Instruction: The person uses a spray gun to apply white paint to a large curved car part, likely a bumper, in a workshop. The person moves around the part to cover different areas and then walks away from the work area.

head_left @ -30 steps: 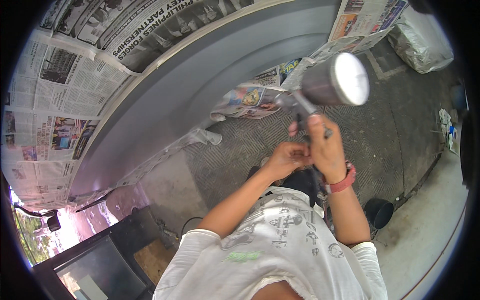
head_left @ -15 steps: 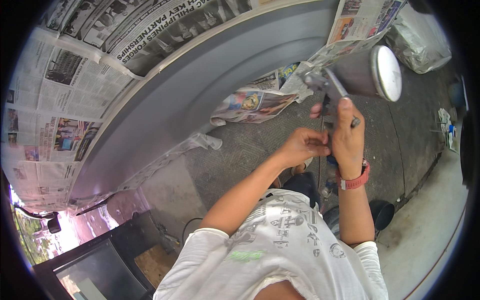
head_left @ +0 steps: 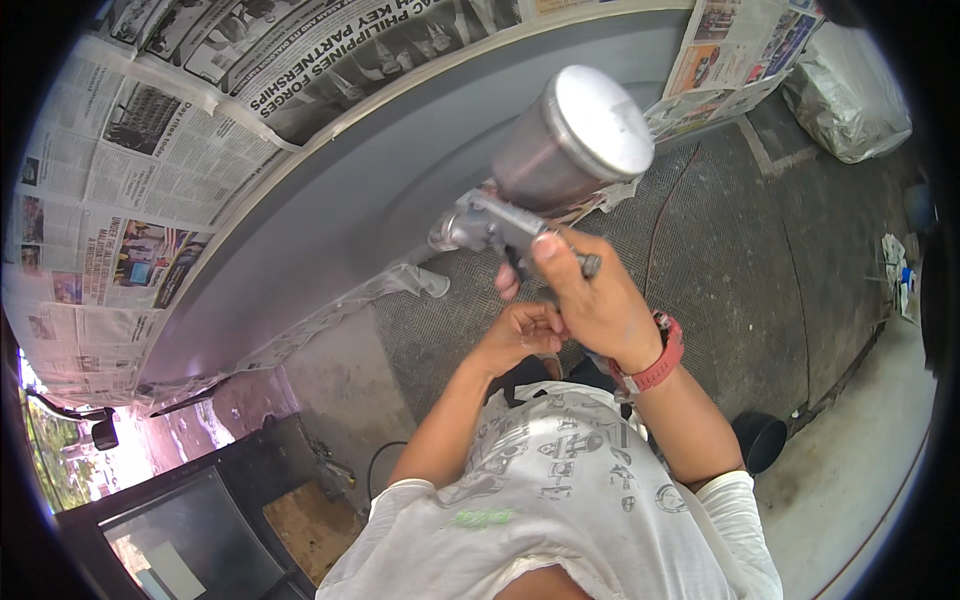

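Observation:
My right hand (head_left: 595,290) is wrapped round the handle of a metal spray gun (head_left: 515,222), thumb on top near the rear knob. A silvery cup (head_left: 540,160) with a white lid sits on the gun, tilted away to the upper right. The gun's nozzle end points left toward a grey curved panel (head_left: 310,220) and stands apart from it in the picture. Close under the handle, my left hand (head_left: 522,332) has its fingers curled and pinched together; what they hold, if anything, is hidden behind them and the right hand.
Masking newspaper (head_left: 150,150) borders the panel, with a loose sheet edge (head_left: 425,280) along its bottom. A silvery plastic-wrapped bundle (head_left: 850,95) lies at the upper right. A thin hose (head_left: 672,200) crosses the dark floor. A black round container (head_left: 760,440) stands right of my arm.
Both hands and the spray gun have moved left, closer to the grey panel. The gun has turned so that its nozzle faces further left. My grip on it stays.

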`<state>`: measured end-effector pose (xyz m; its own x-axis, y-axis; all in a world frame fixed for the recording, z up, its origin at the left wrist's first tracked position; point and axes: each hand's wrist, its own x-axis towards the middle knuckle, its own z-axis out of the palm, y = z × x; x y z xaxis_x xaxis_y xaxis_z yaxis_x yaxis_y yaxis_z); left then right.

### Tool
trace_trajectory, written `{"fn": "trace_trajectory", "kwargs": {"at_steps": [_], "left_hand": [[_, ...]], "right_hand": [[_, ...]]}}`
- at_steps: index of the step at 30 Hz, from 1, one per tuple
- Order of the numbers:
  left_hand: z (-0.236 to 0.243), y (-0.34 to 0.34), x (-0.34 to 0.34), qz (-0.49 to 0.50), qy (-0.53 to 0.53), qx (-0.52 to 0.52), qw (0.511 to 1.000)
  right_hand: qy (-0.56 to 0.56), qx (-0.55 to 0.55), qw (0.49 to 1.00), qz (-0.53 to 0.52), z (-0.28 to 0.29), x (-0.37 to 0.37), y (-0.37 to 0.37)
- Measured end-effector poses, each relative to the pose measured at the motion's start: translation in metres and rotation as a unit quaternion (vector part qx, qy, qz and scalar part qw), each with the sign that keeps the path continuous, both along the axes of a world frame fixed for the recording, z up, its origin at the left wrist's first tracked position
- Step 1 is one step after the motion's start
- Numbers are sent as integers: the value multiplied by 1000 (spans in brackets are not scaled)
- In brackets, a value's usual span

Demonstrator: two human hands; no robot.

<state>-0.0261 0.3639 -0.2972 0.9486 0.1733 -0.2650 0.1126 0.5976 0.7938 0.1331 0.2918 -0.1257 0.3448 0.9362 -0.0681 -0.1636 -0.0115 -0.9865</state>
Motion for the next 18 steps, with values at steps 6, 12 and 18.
{"fn": "trace_trajectory", "kwargs": {"at_steps": [6,12,18], "left_hand": [[-67,-6,-13,-24,110,-1,994],[-136,-18,-56,-49,287,137,947],[-190,-29,-119,-48,465,155,870]], "right_hand": [[-60,-35,989,-133,1,42,-15],[-111,-47,945,-305,0,78,-54],[-204,-115,932,-277,-54,63,-123]]}}
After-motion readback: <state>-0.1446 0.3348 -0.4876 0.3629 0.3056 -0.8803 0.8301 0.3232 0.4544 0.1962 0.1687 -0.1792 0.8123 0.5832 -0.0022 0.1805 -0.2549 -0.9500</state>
